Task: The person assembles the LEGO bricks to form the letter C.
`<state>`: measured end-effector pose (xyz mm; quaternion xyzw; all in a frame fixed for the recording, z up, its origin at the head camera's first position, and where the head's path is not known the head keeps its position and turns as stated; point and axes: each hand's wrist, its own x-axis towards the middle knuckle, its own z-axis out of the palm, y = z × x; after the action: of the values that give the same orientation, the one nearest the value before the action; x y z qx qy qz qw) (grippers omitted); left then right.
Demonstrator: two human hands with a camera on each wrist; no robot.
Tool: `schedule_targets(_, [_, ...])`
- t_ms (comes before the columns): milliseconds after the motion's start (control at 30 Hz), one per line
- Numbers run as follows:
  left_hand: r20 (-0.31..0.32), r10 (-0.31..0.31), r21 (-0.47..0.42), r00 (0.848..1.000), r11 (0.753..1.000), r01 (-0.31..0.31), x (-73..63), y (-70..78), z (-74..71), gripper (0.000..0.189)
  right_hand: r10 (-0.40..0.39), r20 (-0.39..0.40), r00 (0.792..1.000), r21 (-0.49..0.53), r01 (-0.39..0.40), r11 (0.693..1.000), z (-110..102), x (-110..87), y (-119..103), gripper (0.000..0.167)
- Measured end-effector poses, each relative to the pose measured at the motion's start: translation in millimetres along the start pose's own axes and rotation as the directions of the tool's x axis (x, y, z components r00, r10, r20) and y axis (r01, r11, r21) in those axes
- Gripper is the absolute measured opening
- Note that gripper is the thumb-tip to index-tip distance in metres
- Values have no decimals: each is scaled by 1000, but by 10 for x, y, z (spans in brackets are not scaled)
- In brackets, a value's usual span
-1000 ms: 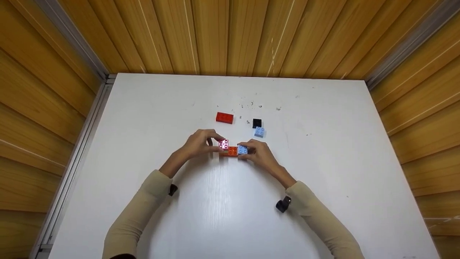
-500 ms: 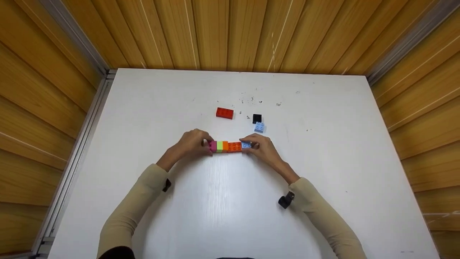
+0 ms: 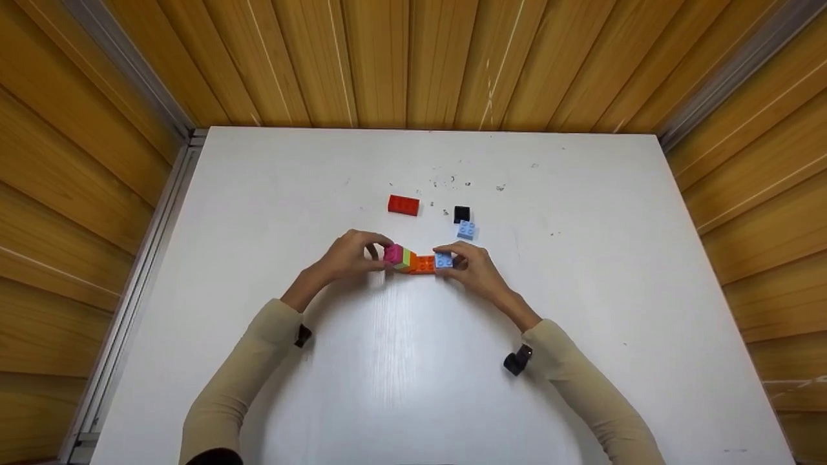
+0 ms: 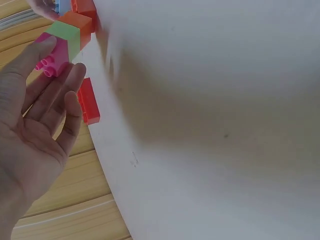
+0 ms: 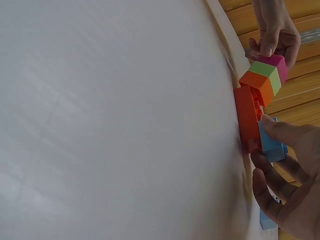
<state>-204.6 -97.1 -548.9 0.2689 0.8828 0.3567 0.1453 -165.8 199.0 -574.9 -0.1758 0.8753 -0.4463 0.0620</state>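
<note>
My left hand [image 3: 349, 253] pinches the pink brick [image 4: 59, 52] at the end of a short stack. Below the pink one come a light green brick [image 4: 69, 34] and an orange brick [image 4: 79, 21]. This stack leans to the left at one end of a longer orange-red brick [image 5: 246, 115] lying on the table. Whether the two are joined there, I cannot tell. At the longer brick's other end sits a light blue brick [image 5: 270, 141], held between the thumb and fingers of my right hand [image 3: 477, 268].
Farther back on the white table [image 3: 291, 181] lies a red brick [image 3: 403, 205]. A black brick [image 3: 462, 214] and a second light blue brick [image 3: 466, 230] lie close together at the back right. Wooden-slat walls [image 3: 381, 64] stand behind the table and along its sides.
The pink, green and orange stack stood upright, then tipped nearly flat to the left, and is now partly raised again. The left hand moved with it; the right kept hold of the light blue brick.
</note>
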Motion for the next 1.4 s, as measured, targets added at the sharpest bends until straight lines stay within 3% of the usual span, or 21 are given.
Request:
schedule_targets(400, [-29,68,1,997,998,-68,106,71,51,42,23,-10,1000,-1,-23,1000,-12,26,-3,39])
schedule_targets(567, [-11,88,17,996,996,-88,135,125,73,43,19,2,1000,1,-19,1000,-12,15,4,40])
schedule_targets(733, [21,95,52,995,994,-95,171,199,86,43,23,10,1000,13,-23,1000,-6,-18,-5,41])
schedule_targets(1067, [2,69,45,998,997,-69,105,206,147,48,45,9,999,7,-45,999,32,-40,-38,40])
schedule_targets(1233, [15,108,-95,994,990,-106,119,133,135,45,63,5,998,5,-63,998,44,-55,-60,40])
schedule_targets(1400, [21,144,-247,989,960,-135,283,68,-44,40,75,1,997,6,-75,997,64,-63,-73,40])
